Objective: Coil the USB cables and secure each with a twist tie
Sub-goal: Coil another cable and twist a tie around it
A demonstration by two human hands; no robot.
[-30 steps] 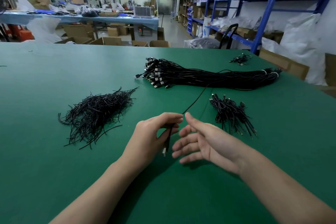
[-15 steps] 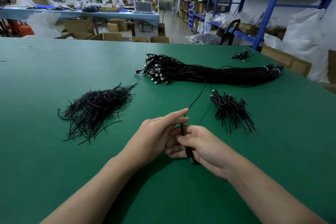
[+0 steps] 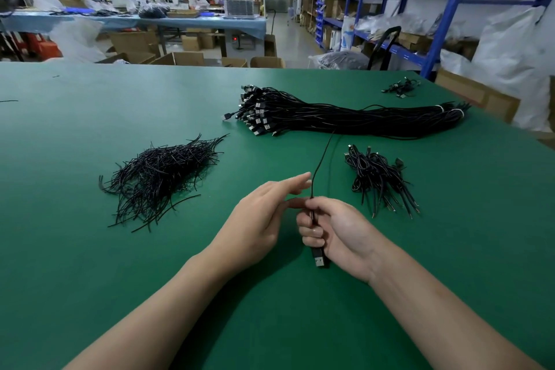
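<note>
Now the right hand (image 3: 342,234) has curled its fingers (image 3: 311,231) round the cable (image 3: 322,156); the left hand (image 3: 258,219), seemingly released, lies straight-fingered.

The left hand (image 3: 258,219) and the right hand (image 3: 342,231) are bare. Both forearms (image 3: 168,303) are uncovered as far as the view shows. The fingernails (image 3: 314,231) are short and plain.
</note>
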